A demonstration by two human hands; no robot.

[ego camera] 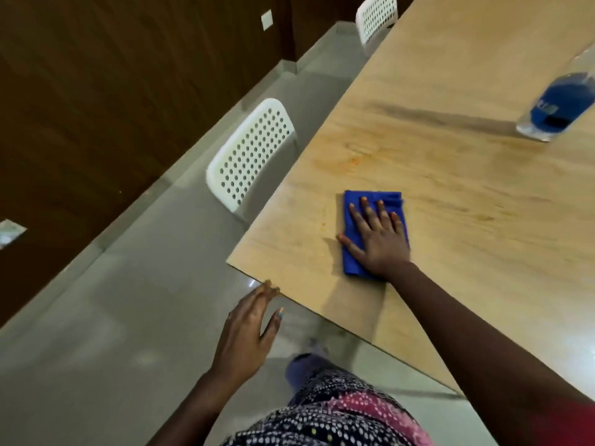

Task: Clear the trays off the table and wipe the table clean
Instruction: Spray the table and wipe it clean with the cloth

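A folded blue cloth is pressed flat against the wooden table by the right hand, whose fingers are spread straight over the fabric, with the thumb extended along the cloth's left edge. Nothing is gripped; the cloth is held only by downward contact of the palm and fingers. The cloth is located near the table's near corner, just inside the left edge.

The left hand is shown with fingers straight and relaxed, holding nothing; its fingertips are seen at the table's near edge close to the corner, though whether contact is made cannot be told.

Faint yellowish marks are visible on the tabletop beyond and beside the cloth. A clear plastic bottle with a blue label is seen on the table well apart from the cloth, toward the far right.

Along the table's left side, two white perforated chairs are placed: one just beside the edge near the cloth, another farther back. A pale tiled floor and dark wood-panelled wall are visible at left.
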